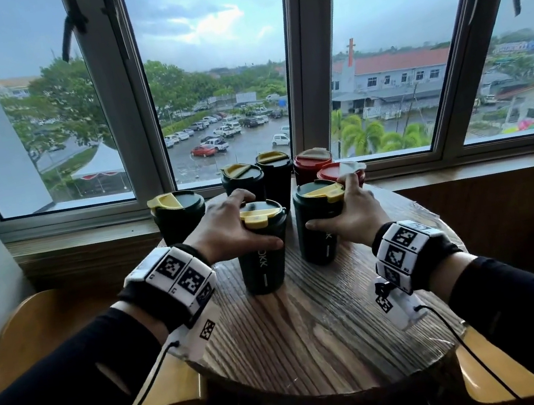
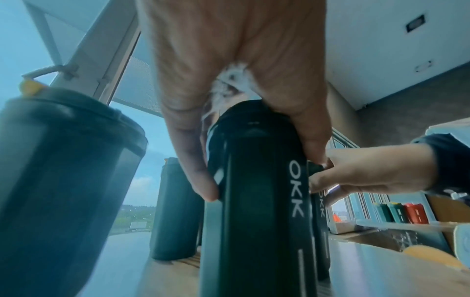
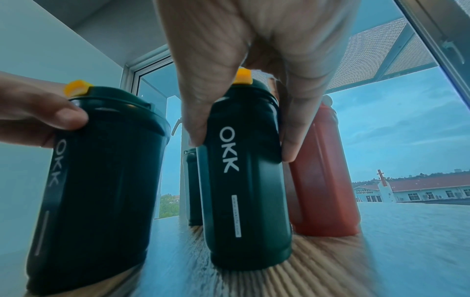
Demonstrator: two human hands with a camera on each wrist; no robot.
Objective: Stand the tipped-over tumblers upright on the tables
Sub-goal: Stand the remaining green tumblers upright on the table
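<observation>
Left hand: we are wrapping our left hand (image 1: pixel 228 229) round the lid end of the near-left tumbler (image 1: pixel 264 254), fingers (image 2: pixel 203 180) curled on it; it is standing upright at the bench (image 1: pixel 313 334) centre.
Right hand: our right hand (image 1: pixel 350 214) is gripping the near-right tumbler (image 1: pixel 319 225) the same way, also upright, at 1 o'clock from the first.
Risk: letting go carelessly is likely knocking the packed neighbours, namely the green tumblers (image 1: pixel 265 175) at 12 o'clock and the red tumblers (image 1: pixel 326 165) at 1 o'clock, just behind our knuckles.
Room: we are judging the open wood at 6 o'clock the safest way to withdraw; the rim at 9 o'clock is close to the far-left tumbler (image 1: pixel 179 215).
</observation>
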